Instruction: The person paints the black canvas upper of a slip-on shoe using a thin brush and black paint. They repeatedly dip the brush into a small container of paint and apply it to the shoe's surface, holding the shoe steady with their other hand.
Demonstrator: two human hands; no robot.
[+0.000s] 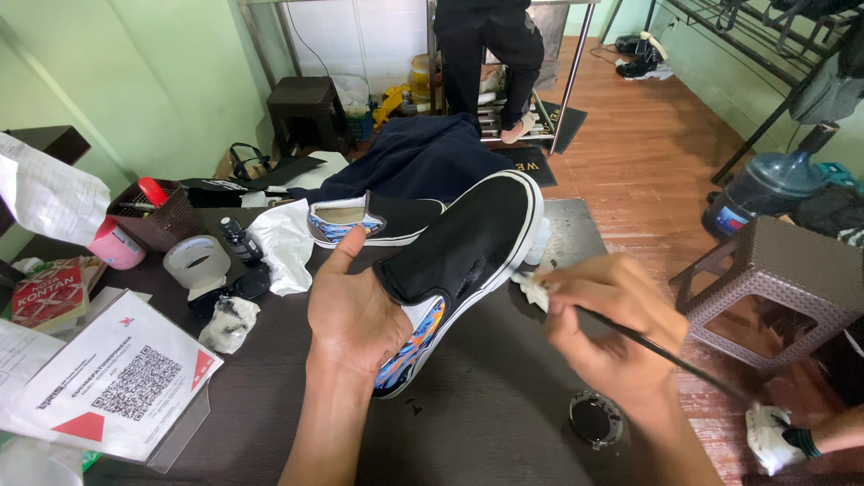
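Right now the left hand [355, 310] is cradling a black slip-on shoe [463, 252] from underneath, palm up, thumb raised along the shoe's opening and fingers wrapping round the heel, so the shoe is sitting tilted with its toe pointing up and away over the dark table [486, 423]. Holding it that way is turning the white sole edge toward the other hand, I would say. The right hand [607, 337] is closing round 2 things at once: a thin dark brush [670, 355] whose handle is running back past the wrist, and a small white cloth scrap [533, 290] pinched at the fingertips, which is touching the white sole rim. A patch of blue and orange painted pattern is showing on the shoe's side near the left palm.

Just behind, the second shoe of the pair [373, 220] is lying flat on the table, beside a crumpled white rag [283, 245]. A small round open tin [595, 418] is sitting near the right wrist, probably kept there for easy dipping. Further left, a roll of tape [196, 261], a small dark bottle [240, 239], a woven pen holder [157, 216] and printed papers [112, 382] are crowding the table edge. A brown wicker stool [778, 283] is standing on the wooden floor to the right, and another person's dark trouser legs [490, 49] are showing at the back.
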